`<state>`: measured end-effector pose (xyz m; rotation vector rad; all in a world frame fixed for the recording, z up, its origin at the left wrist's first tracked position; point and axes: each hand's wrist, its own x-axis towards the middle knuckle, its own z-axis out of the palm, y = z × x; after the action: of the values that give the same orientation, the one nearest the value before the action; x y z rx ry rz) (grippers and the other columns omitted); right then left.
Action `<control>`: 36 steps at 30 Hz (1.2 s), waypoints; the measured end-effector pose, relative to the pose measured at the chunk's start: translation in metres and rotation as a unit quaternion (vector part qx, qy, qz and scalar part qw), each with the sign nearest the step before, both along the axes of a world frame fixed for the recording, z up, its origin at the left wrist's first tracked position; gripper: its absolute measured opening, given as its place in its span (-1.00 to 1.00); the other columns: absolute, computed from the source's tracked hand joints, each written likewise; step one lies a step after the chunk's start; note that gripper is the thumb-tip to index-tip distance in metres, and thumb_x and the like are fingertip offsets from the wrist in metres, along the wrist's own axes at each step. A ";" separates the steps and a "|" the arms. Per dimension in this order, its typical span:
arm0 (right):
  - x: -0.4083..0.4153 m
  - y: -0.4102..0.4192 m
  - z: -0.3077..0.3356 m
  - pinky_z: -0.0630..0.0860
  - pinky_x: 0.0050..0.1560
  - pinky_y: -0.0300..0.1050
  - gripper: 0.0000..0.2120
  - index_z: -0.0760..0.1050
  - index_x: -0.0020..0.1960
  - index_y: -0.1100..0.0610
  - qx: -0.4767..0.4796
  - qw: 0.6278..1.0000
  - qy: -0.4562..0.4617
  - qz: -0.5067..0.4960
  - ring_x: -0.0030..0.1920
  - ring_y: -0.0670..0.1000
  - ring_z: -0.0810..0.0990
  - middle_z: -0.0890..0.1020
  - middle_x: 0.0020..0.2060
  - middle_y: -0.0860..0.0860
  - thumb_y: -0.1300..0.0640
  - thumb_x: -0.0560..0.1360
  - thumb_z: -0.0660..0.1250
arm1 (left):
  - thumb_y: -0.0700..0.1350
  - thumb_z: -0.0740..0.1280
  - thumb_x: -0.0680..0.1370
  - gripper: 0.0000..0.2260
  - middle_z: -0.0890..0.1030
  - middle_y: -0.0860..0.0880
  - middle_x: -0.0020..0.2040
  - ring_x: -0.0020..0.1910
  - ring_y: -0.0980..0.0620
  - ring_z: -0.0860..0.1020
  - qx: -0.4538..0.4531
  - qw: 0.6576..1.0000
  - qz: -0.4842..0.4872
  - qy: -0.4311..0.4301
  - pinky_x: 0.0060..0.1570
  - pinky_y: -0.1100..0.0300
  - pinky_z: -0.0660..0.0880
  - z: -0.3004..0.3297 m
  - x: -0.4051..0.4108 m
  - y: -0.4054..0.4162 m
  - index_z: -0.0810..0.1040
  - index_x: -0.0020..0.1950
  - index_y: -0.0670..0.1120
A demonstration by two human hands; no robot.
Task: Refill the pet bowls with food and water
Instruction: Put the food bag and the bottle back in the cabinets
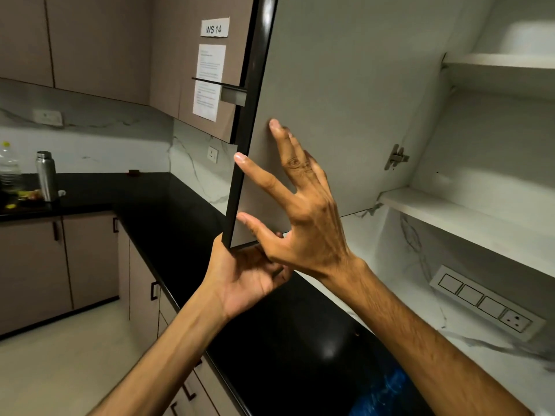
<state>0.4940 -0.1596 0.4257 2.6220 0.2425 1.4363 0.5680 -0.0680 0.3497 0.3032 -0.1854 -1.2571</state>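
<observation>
An upper cabinet door [345, 94] stands swung open, its pale inner face toward me and its black edge at the left. My left hand [246, 274] grips the door's bottom corner from below, fingers curled round the edge. My right hand [297, 211] lies with spread, straight fingers against the door's inner face, fingertips touching it. Inside the open cabinet, white shelves [468, 214] show at the right, and a blurred white object [525, 37] sits on the top shelf. No pet bowls or food are in view.
A black countertop [186, 211] runs along the wall and turns a corner. At far left stand a steel bottle [46, 175] and a clear plastic bottle [9, 166]. A switch panel [486, 301] is set in the marble backsplash. Closed lower cabinets [87, 259] line the floor.
</observation>
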 end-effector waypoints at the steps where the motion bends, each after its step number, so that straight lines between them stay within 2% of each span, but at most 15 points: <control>1: -0.001 0.000 0.000 0.27 0.48 0.42 -0.35 0.45 0.52 0.12 0.001 1.000 0.000 0.001 0.65 0.24 0.15 0.21 0.60 0.32 -0.06 0.50 0.52 | 0.21 0.41 0.21 -0.08 0.45 -0.22 0.51 0.52 -0.19 0.40 -0.003 1.000 0.004 0.001 0.55 -0.10 0.25 -0.001 0.000 -0.001 0.45 0.51 -0.19; 5: -0.005 0.000 -0.004 0.31 0.48 0.36 -0.34 0.45 0.52 0.12 0.006 1.000 0.004 0.000 0.64 0.24 0.16 0.22 0.60 0.32 -0.03 0.49 0.52 | 0.24 0.44 0.14 0.00 0.47 -0.24 0.50 0.48 -0.23 0.45 -0.015 1.000 0.007 -0.005 0.54 -0.16 0.29 -0.007 -0.006 -0.004 0.44 0.51 -0.21; 9: -0.013 -0.004 -0.012 0.34 0.46 0.34 -0.34 0.44 0.53 0.12 0.015 1.000 0.005 -0.010 0.64 0.20 0.21 0.24 0.61 0.27 -0.03 0.49 0.52 | 0.21 0.21 0.54 -0.33 0.57 -0.29 0.38 0.42 -0.29 0.51 -0.037 0.999 -0.013 -0.003 0.55 -0.19 0.26 -0.016 -0.013 -0.011 0.45 0.48 -0.23; 13: -0.026 -0.015 -0.020 0.36 0.45 0.34 -0.33 0.42 0.53 0.11 0.032 0.999 0.002 -0.027 0.63 0.19 0.24 0.26 0.61 0.25 -0.03 0.49 0.52 | 0.18 0.28 0.48 -0.32 0.58 -0.29 0.37 0.47 -0.26 0.47 -0.039 0.999 -0.012 -0.026 0.58 -0.14 0.22 -0.026 -0.023 -0.022 0.47 0.48 -0.22; 16: -0.041 -0.026 -0.028 0.35 0.47 0.30 -0.31 0.39 0.55 0.08 0.044 0.998 0.007 -0.053 0.63 0.16 0.24 0.25 0.61 0.22 -0.05 0.50 0.51 | 0.23 0.22 0.57 -0.34 0.57 -0.28 0.38 0.48 -0.24 0.46 -0.046 0.998 -0.030 -0.038 0.57 -0.14 0.24 -0.029 -0.033 -0.031 0.48 0.48 -0.22; 21: -0.071 -0.043 -0.041 0.33 0.50 0.22 -0.32 0.40 0.56 0.07 0.068 0.992 0.008 -0.103 0.62 0.11 0.26 0.26 0.62 0.18 -0.04 0.50 0.51 | 0.15 0.27 0.58 -0.43 0.58 -0.29 0.37 0.46 -0.24 0.49 -0.010 0.998 -0.043 -0.046 0.57 -0.19 0.24 -0.035 -0.049 -0.048 0.53 0.42 -0.24; 26: -0.106 -0.061 -0.056 0.36 0.49 0.16 -0.34 0.41 0.56 0.07 0.089 0.983 0.006 -0.159 0.61 0.09 0.29 0.27 0.62 0.17 -0.06 0.51 0.47 | 0.13 0.29 0.56 -0.46 0.61 -0.28 0.34 0.35 -0.23 0.59 0.039 0.996 -0.054 -0.062 0.47 -0.18 0.39 -0.042 -0.071 -0.067 0.60 0.36 -0.23; 32: -0.154 -0.081 -0.078 0.34 0.51 0.05 -0.34 0.41 0.56 0.09 0.122 0.967 0.007 -0.222 0.60 0.06 0.31 0.28 0.62 0.15 -0.08 0.52 0.46 | 0.13 0.31 0.53 -0.43 0.54 -0.24 0.43 0.43 -0.20 0.52 0.068 0.989 -0.097 -0.086 0.44 -0.14 0.42 -0.055 -0.103 -0.094 0.57 0.42 -0.22; 36: -0.187 -0.091 -0.096 0.33 0.52 0.03 -0.34 0.41 0.56 0.09 0.150 0.952 0.002 -0.265 0.59 0.05 0.33 0.29 0.62 0.13 -0.07 0.52 0.47 | 0.12 0.34 0.51 -0.42 0.62 -0.22 0.28 0.27 -0.21 0.63 0.072 0.984 -0.132 -0.099 0.51 -0.14 0.34 -0.071 -0.124 -0.114 0.54 0.44 -0.19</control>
<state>0.3074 -0.2510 0.3298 2.6078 -0.6823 1.3496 0.4443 -0.1818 0.2788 0.5441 -0.3140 -1.5067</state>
